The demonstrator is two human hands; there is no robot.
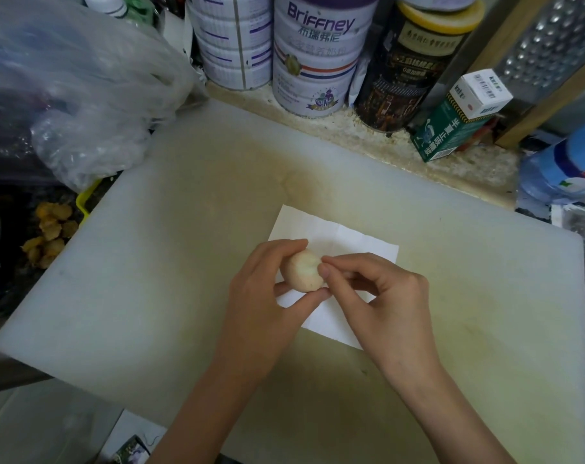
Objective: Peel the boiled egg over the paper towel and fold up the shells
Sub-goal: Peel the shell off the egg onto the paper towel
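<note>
A pale boiled egg (303,271) in its shell is held above a white paper towel (334,236) that lies flat on a large white cutting board (170,262). My left hand (267,296) grips the egg between thumb and fingers. My right hand (381,296) pinches at the egg's right side with thumb and forefinger. The lower middle of the towel is hidden under both hands. No loose shell pieces show on the towel.
Behind the board stand two white milk-powder tins (314,55), a dark jar with a yellow lid (415,61) and a green box (451,128). A crumpled plastic bag (83,82) lies at the back left. A blue bottle (565,165) lies at the right edge.
</note>
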